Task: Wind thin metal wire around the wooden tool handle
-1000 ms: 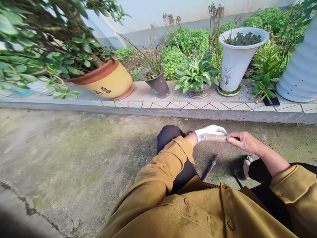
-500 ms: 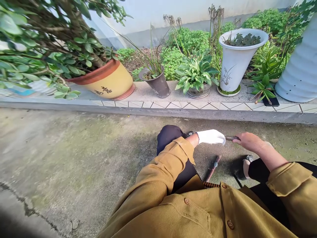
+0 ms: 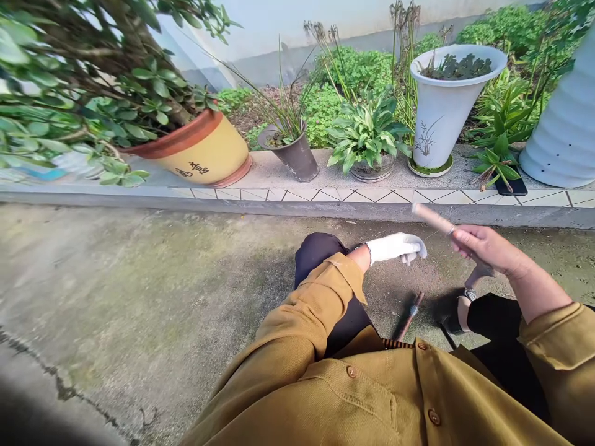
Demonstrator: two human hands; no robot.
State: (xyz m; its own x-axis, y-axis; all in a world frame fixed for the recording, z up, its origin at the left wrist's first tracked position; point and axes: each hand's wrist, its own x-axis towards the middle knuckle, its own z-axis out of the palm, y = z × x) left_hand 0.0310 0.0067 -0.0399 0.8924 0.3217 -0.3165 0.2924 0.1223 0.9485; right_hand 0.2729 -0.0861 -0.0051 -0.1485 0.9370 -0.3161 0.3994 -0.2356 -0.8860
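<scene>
My left hand (image 3: 395, 248), in a white glove, is held low over the ground with its fingers curled together. A thin line, like wire or thread, runs from its fingertips to the stick in my right hand. My bare right hand (image 3: 481, 244) grips that wooden stick (image 3: 432, 218), whose pale, blurred end points up and to the left. The line meets the stick near my right fingers. Beneath my hands, a reddish-brown stick (image 3: 412, 314) with a greyish band around it lies slanted between my legs.
A tiled ledge (image 3: 279, 194) runs across ahead. On it stand a yellow pot (image 3: 209, 152), a dark tilted pot (image 3: 297, 158), a leafy plant (image 3: 369, 136), a tall white pot (image 3: 437, 124) and a dark phone-like slab (image 3: 511, 184). Concrete ground (image 3: 162, 297) spreads left.
My right hand has moved away from the left, up and to the right, and the stick's pale end now shows. A thin line now stretches between the hands.
</scene>
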